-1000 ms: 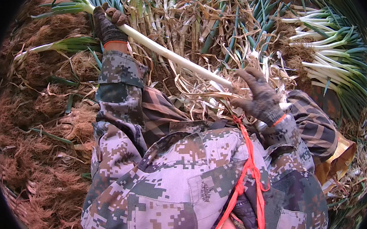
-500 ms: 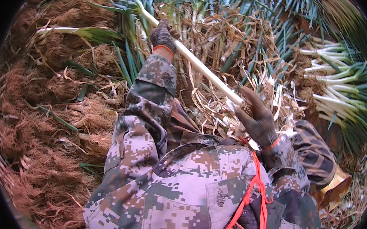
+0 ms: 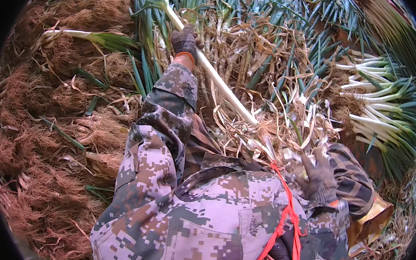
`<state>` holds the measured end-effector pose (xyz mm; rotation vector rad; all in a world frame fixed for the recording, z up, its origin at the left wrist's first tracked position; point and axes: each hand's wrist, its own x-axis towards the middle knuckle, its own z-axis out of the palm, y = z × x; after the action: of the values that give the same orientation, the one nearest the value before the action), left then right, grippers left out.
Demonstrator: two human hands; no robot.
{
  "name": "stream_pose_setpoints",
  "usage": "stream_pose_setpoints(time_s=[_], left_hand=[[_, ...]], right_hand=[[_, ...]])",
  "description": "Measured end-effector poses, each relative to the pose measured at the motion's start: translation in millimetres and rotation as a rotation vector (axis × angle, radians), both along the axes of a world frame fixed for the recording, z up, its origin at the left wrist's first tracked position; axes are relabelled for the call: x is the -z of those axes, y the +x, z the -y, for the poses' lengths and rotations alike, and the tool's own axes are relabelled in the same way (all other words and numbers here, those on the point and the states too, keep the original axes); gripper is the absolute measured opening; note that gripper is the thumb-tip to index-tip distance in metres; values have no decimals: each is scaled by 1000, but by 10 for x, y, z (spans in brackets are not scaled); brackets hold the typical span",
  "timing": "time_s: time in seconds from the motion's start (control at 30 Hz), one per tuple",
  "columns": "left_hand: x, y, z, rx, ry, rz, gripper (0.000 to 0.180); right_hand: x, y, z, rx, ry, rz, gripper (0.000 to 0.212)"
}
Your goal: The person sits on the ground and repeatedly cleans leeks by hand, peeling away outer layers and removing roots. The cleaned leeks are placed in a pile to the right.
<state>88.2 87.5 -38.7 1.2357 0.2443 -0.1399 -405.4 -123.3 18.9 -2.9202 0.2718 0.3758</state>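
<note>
Gripped by the brown-gloved left hand alone, the long white onion stalk might be bent; the blurred right hand's closure cannot be told.

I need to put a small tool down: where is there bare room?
Perhaps only the small brown patch between the stacked onions and the plaid trouser leg. Crowded: the root heap at left, and dry leaves around the onion in the left hand.
</note>
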Motion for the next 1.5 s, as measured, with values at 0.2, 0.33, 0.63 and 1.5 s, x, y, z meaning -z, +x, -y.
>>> stream_pose_setpoints(time_s=[0.2, 0.33, 0.63, 1.5], left_hand=[[-424, -971, 748, 204, 107, 280, 26], [-826, -1556, 1402, 515, -69, 441, 28], [60, -1269, 1460, 1003, 329, 515, 47], [2664, -1405, 416, 935, 533, -426, 39]], right_hand=[[81, 844, -2, 118, 497, 546, 49], [447, 1347, -385, 591, 1043, 79, 58], [360, 1215, 1441, 666, 1440, 1234, 24], [1312, 1170, 617, 974, 1399, 199, 25]])
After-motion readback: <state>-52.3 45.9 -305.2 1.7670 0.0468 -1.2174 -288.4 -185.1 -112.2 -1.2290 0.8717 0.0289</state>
